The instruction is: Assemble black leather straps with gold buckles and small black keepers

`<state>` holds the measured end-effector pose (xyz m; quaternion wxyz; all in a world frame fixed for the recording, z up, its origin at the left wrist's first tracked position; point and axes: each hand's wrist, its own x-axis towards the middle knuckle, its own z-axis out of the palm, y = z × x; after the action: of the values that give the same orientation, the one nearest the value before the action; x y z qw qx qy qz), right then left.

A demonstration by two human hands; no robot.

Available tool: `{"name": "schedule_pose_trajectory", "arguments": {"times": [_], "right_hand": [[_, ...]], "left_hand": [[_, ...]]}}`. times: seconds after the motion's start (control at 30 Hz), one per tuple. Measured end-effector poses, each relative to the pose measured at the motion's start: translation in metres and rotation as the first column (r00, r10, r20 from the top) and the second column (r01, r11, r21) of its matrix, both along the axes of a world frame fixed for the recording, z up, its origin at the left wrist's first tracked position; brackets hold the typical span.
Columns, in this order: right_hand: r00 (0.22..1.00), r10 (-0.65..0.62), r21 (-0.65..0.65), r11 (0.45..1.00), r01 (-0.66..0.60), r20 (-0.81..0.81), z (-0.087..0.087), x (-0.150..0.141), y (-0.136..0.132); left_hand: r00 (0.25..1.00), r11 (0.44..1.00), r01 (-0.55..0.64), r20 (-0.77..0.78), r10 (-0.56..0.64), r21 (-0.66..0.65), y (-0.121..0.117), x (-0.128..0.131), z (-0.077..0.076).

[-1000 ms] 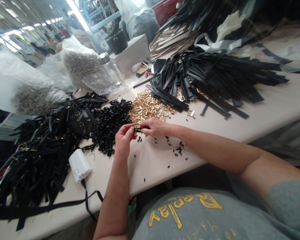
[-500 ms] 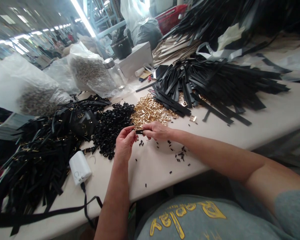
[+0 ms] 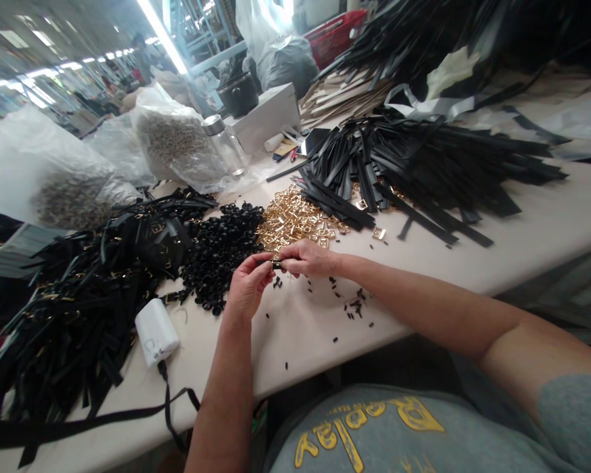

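Note:
Both hands meet over the table in front of the gold pile. My left hand [image 3: 250,281] is closed, thumb and fingers pinching one end of a short black strap [image 3: 276,265]. My right hand [image 3: 308,258] pinches the strap's other end from the right. A small gold buckle [image 3: 276,257] shows at the strap between my fingertips; its exact fit is hidden. Just behind the hands lies a heap of gold buckles [image 3: 291,217]. Left of it spreads a pile of small black loops [image 3: 226,246]. Tiny black bits [image 3: 357,303] are scattered on the table near my right wrist.
Long black straps [image 3: 423,164] lie in a big bundle at the right. Finished-looking buckled straps [image 3: 73,315] heap up at the left. A white power bank [image 3: 156,332] with a cable, a glass bottle [image 3: 225,146] and plastic bags [image 3: 172,135] stand around the table [image 3: 315,387].
A gold buckle now shows at the strap between my fingertips, where only black strap was visible. My left hand has turned slightly and shifted a little; the right stays nearly in place.

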<state>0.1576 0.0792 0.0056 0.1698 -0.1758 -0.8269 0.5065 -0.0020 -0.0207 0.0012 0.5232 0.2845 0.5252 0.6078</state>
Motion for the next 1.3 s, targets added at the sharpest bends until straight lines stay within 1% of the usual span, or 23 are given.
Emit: {"name": "schedule_pose_trajectory", "arguments": {"times": [0.13,0.3,0.57,0.7,1.1,1.3], "right_hand": [[1.000,-0.003,-0.017,1.000,0.003,-0.008,0.0003,0.0009,0.0007],[1.000,-0.008,-0.021,1.000,0.008,-0.010,-0.0014,0.0004,0.0025],[1.000,0.007,0.008,1.000,-0.007,-0.025,-0.0057,-0.0016,0.0022],[0.999,0.015,0.009,1.000,-0.015,-0.040,-0.0064,-0.0014,0.0021],[0.996,0.063,-0.067,0.995,-0.068,-0.063,-0.0050,0.0006,0.0016],[0.993,0.076,-0.159,0.983,-0.089,-0.085,-0.0054,0.0005,0.0013]], "left_hand": [[1.000,1.000,-0.022,0.008,0.022,-0.009,0.0001,-0.0033,0.0021],[0.998,0.998,-0.067,-0.020,0.067,0.004,-0.0008,-0.0057,0.0058],[0.992,1.000,-0.016,-0.123,0.014,-0.016,-0.0007,-0.0054,-0.0008],[0.987,1.000,-0.013,-0.162,0.008,-0.026,-0.0018,-0.0046,0.0010],[0.969,0.999,0.030,-0.244,-0.032,-0.015,-0.0050,-0.0065,0.0065],[0.982,0.998,0.054,-0.179,-0.058,-0.028,-0.0058,-0.0078,0.0081]]}}
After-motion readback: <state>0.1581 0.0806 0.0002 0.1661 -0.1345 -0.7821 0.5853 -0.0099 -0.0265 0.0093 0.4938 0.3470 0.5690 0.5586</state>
